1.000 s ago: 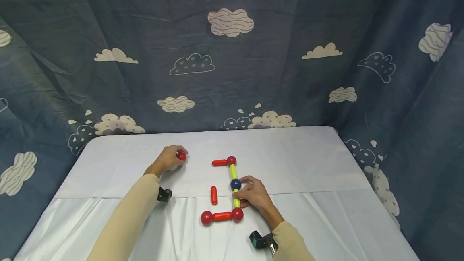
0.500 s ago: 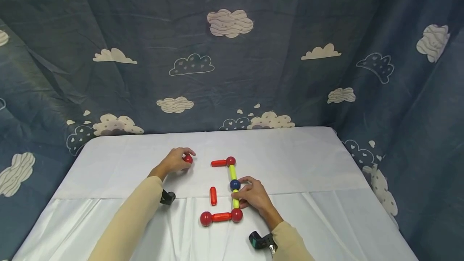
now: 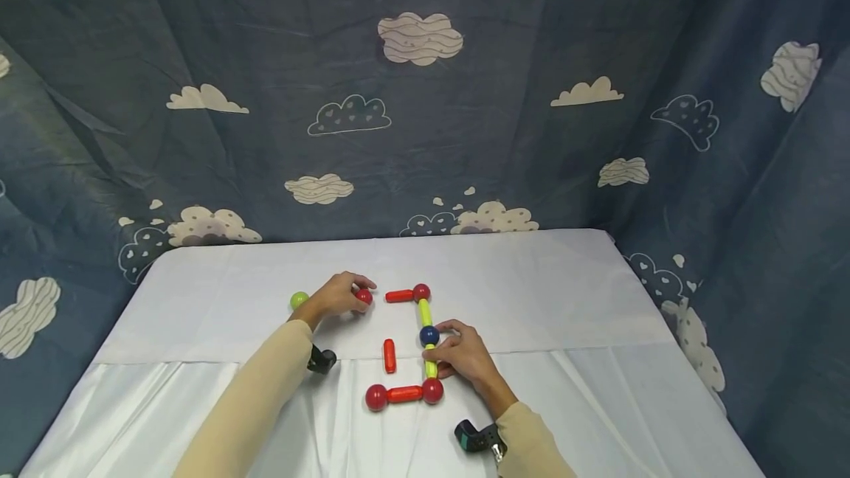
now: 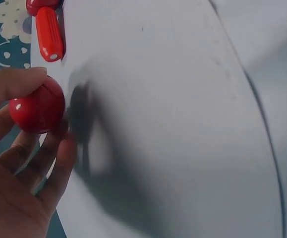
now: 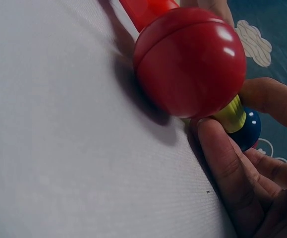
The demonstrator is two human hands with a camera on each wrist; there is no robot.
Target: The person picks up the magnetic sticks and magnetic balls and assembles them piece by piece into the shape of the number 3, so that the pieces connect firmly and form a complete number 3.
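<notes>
My left hand [image 3: 339, 293] pinches a red ball [image 4: 38, 106] between thumb and fingers, just above the white cloth. To its right lies the free end of a red rod [image 3: 400, 296], a small gap away. That rod joins a far red ball [image 3: 421, 292]. From there a connected line runs nearer through a yellow-green rod, a blue ball [image 3: 429, 336], another yellow-green rod [image 5: 231, 116] and a near red ball [image 3: 432, 391]. My right hand [image 3: 468, 352] pinches this nearer yellow-green rod. A red rod [image 3: 404, 394] continues left to a further red ball [image 3: 375, 397].
A loose red rod [image 3: 389, 355] lies inside the bent shape. Behind my left wrist a light green ball [image 3: 299, 300] shows on the white-covered table [image 3: 564, 293]. A dark blue cloud-print curtain [image 3: 265, 57] hangs behind.
My left hand has moved right with the red ball, closer to the far red rod. The green ball has come into sight behind that wrist. My right hand stays in place.
</notes>
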